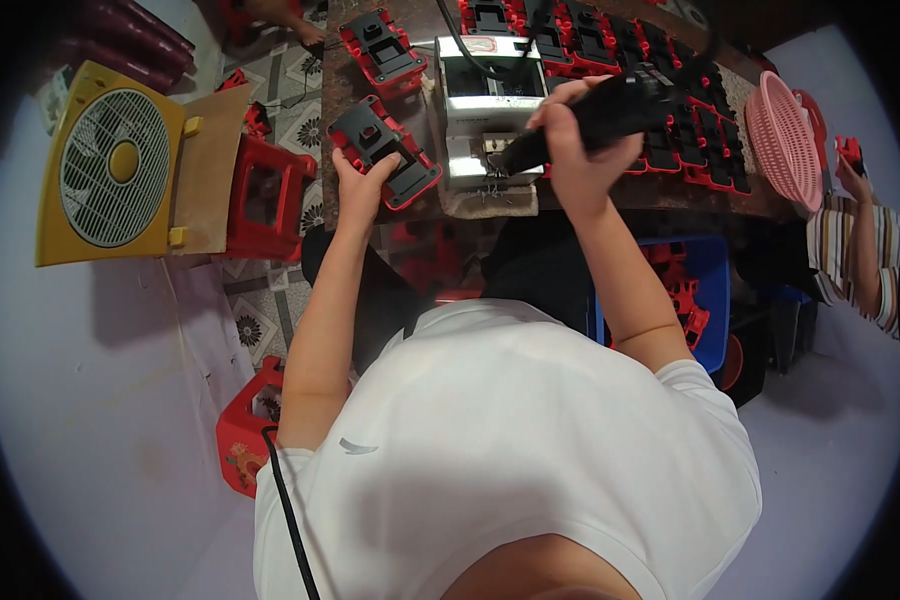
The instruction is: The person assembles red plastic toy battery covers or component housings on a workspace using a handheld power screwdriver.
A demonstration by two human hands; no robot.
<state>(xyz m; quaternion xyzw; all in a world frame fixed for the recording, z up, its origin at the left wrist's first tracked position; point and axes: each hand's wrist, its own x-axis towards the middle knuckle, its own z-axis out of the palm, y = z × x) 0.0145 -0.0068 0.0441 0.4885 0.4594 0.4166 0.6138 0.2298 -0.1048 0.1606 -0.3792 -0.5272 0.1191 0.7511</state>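
Note:
My left hand [361,190] grips a red-and-black plastic housing [411,183] at its near edge, the thumb lying over the top. The housing rests at the table's front edge. In my right hand [582,165] is a black electric screwdriver [615,108], fingers wrapped round its body. It leans with its tip down and to the left, over the front of a silver-and-white screw feeder [490,103]. Whether the tip touches a screw is too small to tell. Small screws [491,190] lie at the feeder's front. Another housing [382,48] sits behind the held one.
Rows of red-and-black housings [705,140] cover the table's right side, beside a pink basket [785,140]. Below stands a blue bin [712,300] of red parts. At left, a yellow fan [120,160] stands by a red stool [270,200]. Another person's hand [852,180] holds a red part.

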